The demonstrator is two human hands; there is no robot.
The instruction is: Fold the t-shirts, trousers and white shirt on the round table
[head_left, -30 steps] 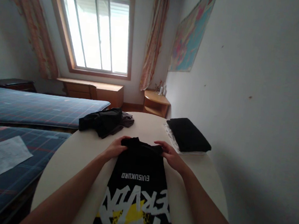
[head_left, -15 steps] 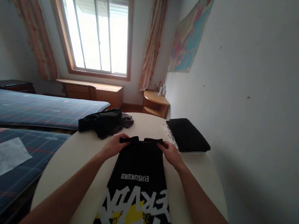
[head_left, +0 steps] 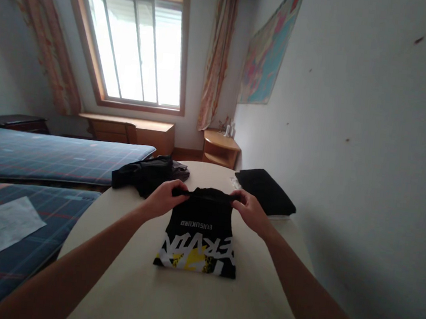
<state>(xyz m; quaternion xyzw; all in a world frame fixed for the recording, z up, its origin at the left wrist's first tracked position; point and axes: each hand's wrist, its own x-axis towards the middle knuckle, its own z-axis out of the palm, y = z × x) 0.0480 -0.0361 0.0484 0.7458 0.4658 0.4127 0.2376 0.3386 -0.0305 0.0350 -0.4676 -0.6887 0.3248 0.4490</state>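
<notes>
So I'm standing here watching somebody with a black shirt [head_left: 201, 232], and it's hanging right between their hands, body sloping down from the grip toward the person. Left hand [head_left: 165, 198] has one far corner, right hand [head_left: 251, 210] has the other, thumb and fingers pinched together on the cloth on both sides. Can't tell from here if the near edge is touching the table [head_left: 190, 304] or just off it. It's thin, floppy stuff by the look of it, so I'd call it light, soft, not slippery and impossible to break, though it'd sag or lose its shape if you took it by one corner. Holding both ends of that edge seems the right spot, keeps it square. Room-wise, just beyond the left hand there's a heap of dark clothes [head_left: 141, 172], and just past the right hand sits a folded stack [head_left: 266, 190], so sideways is tight up there. Further right is the wall [head_left: 362, 221]; further left the table's curved edge drops off toward the beds [head_left: 46, 154]. Most of the pale tabletop is on the near side of the grip.
</notes>
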